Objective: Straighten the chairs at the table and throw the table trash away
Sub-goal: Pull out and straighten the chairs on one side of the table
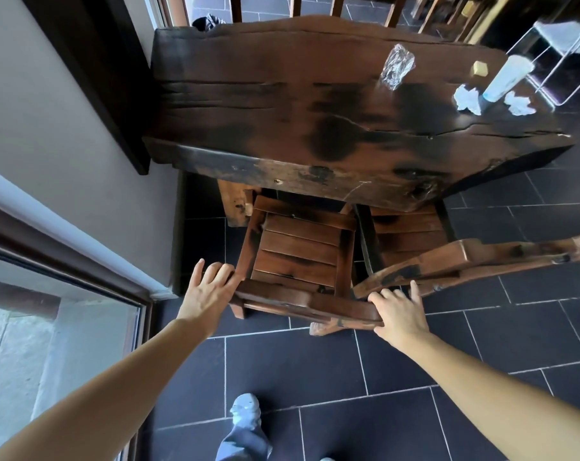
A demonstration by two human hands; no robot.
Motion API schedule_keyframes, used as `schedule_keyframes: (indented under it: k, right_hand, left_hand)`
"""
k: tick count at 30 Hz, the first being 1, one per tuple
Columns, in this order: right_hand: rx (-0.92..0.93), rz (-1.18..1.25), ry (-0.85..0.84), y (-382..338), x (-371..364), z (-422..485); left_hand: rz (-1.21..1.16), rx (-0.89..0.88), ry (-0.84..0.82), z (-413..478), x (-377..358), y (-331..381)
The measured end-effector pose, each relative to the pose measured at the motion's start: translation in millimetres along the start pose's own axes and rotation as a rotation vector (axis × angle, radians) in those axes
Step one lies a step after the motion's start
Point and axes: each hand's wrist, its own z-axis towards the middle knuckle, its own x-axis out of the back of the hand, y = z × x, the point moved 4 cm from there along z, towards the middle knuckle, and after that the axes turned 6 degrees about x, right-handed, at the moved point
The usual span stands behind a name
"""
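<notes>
A dark wooden chair [298, 251] stands in front of me, its slatted seat partly under the thick wooden table [282, 104]. My left hand [207, 289] rests with spread fingers on the left end of its backrest. My right hand [398, 311] grips the right end of that backrest. A second chair [475, 257] stands askew to the right, its backrest angled toward me. On the table's right part lie a crumpled clear wrapper [397, 65], two crumpled white tissues [467, 99] [518, 103], a plastic cup [506, 78] and a small yellow block [480, 68].
A wall and window frame [65, 211] run close along the left. Dark floor tiles [481, 327] spread to the right and behind me. More chairs [315, 5] stand at the table's far side. A clear stand [554, 61] is at the far right. My shoe [247, 410] is below.
</notes>
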Motion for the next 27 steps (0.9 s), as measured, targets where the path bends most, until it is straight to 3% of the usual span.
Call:
schedule_keyframes:
  k: [12, 27]
  right_hand:
    - [-0.004, -0.028, -0.004, 38.4, 6.4, 32.2]
    - [0.205, -0.003, 0.036, 82.6, 8.5, 56.5]
  left_hand:
    - [0.016, -0.015, -0.021, 29.5, -1.4, 19.7]
    - [-0.166, 0.239, 0.019, 46.6, 7.7, 59.3]
